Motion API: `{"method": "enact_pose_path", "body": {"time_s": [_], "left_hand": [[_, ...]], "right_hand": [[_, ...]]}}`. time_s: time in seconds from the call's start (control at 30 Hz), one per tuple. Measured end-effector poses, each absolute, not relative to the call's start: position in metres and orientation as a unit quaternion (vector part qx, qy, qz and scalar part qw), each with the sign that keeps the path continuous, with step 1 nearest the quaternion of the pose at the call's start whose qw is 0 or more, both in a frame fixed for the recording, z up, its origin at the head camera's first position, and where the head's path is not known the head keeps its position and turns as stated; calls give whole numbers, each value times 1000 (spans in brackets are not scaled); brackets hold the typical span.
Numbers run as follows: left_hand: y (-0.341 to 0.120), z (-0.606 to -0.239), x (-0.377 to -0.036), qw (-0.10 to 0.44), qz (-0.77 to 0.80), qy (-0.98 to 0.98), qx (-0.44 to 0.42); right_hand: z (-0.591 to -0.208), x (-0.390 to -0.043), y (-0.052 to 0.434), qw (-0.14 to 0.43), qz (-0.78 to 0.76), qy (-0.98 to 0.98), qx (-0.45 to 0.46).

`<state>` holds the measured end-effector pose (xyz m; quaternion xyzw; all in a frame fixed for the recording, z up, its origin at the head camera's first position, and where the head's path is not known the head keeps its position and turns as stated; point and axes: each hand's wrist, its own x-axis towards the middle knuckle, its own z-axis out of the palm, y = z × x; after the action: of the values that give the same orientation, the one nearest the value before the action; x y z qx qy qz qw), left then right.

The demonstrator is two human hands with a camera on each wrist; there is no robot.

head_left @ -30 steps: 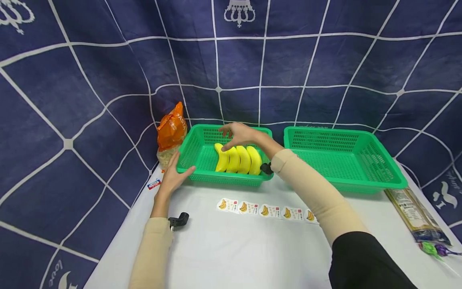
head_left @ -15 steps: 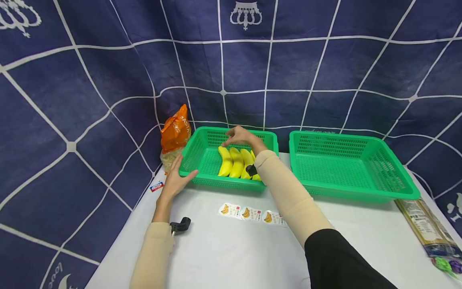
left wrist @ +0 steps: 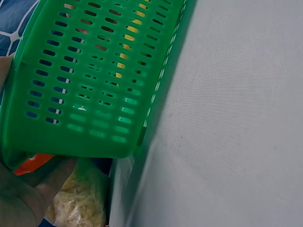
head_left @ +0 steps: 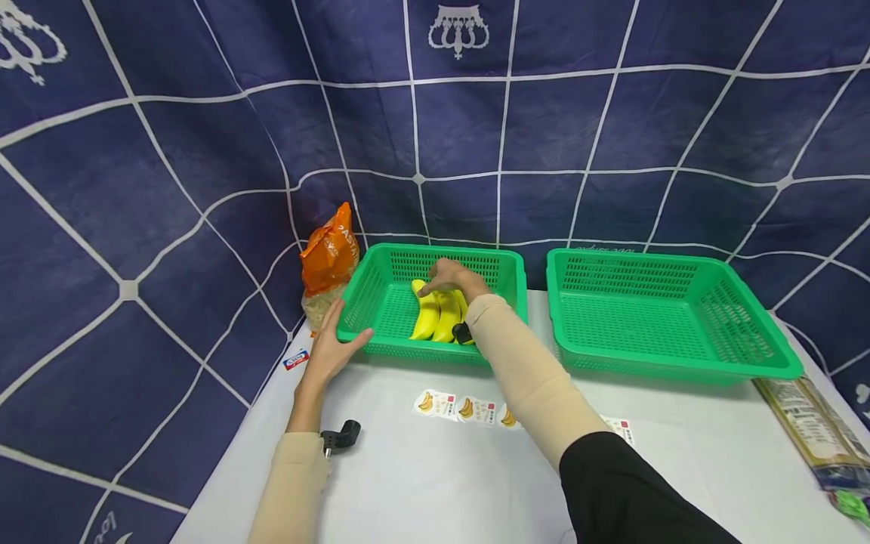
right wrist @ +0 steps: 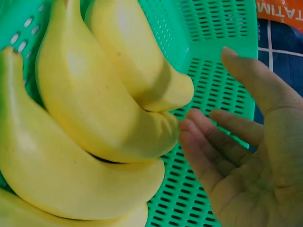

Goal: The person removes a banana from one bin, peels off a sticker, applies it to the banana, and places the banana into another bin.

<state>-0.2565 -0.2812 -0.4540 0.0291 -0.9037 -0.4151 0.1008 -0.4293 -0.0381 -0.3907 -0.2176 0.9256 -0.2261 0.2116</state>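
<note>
The bunch of yellow plastic bananas (head_left: 435,316) sits in the left green perforated plastic basket (head_left: 381,302), centre of the frame. Right hand (head_left: 451,278) hovers right over the far tips, fingers (right wrist: 208,137) loose and open, not gripping anything. Left hand (head_left: 329,344) rests flat against the basket's near left corner, fingers straight. Orange snack bag (head_left: 329,253) is just left of it, banana sticker strip (head_left: 462,406) on the white desk (head_left: 435,483) in front.
</note>
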Motion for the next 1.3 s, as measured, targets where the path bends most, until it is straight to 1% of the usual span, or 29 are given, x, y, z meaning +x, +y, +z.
{"method": "enact_pose_path", "body": {"time_s": [0.13, 0.23, 0.47, 0.63, 0.77, 1.03, 1.3], "left_hand": [[-281, -453, -256, 105, -415, -903, 31], [-279, -454, -255, 104, -417, -902, 34], [-276, -454, -254, 120, -416, -900, 38], [-277, -457, -250, 124, -417, -899, 40], [-279, -457, -251, 125, -413, -901, 43], [-278, -453, -256, 124, -416, -900, 42], [-276, -456, -259, 125, -412, -902, 43]], "right_hand": [[-395, -431, -40, 215, -206, 931, -213], [-396, -424, -41, 219, -187, 937, -200], [-416, -432, -49, 201, -170, 944, -200], [-410, -419, -54, 196, -143, 943, -227], [-408, -417, -61, 193, -120, 945, -236], [-406, -419, -69, 199, -99, 945, -240], [-413, -426, -72, 201, -99, 946, -234]]}}
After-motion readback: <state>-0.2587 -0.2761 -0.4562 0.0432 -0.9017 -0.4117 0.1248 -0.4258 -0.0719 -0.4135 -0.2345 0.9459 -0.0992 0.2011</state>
